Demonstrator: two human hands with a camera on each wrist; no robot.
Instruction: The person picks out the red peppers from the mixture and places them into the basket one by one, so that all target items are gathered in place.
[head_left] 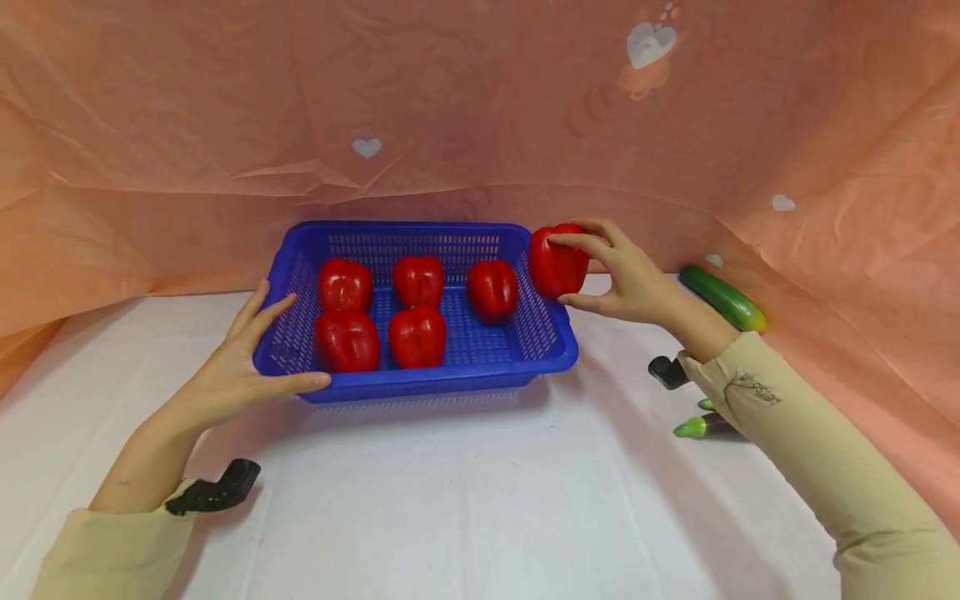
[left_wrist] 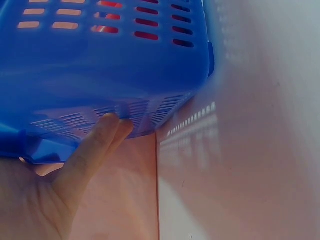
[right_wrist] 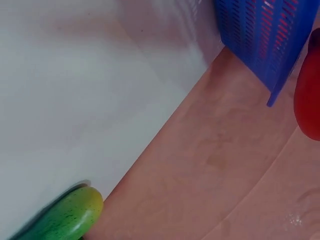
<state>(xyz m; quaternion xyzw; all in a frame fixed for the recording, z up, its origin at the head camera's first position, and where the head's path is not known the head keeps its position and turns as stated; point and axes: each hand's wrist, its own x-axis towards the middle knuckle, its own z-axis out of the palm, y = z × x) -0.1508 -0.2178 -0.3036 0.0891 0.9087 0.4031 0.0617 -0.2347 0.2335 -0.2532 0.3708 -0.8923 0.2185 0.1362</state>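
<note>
A blue plastic basket (head_left: pixel 480 333) with slotted walls holds several red bell peppers (head_left: pixel 417 337). At its front left corner my left hand (head_left: pixel 238 367) grips the basket, thumb along the front rim and fingers spread over the left side. In the left wrist view, fingers (left_wrist: pixel 95 145) lie against the slotted wall. My right hand (head_left: pixel 626 275) holds another red bell pepper (head_left: pixel 553 262) between thumb and fingers, over the basket's right rim near the back corner. The right wrist view shows part of this pepper (right_wrist: pixel 309 95) beside the basket (right_wrist: pixel 260 45); the hand is outside that view.
On the right of the white table (head_left: pixel 465 492) lies a green cucumber-like vegetable (head_left: pixel 723 298) with a yellowish end. Green-tipped vegetables (head_left: pixel 692 427), one dark-bodied, are partly hidden by the right sleeve. An orange sheet with white hearts (head_left: pixel 450 100) hangs behind.
</note>
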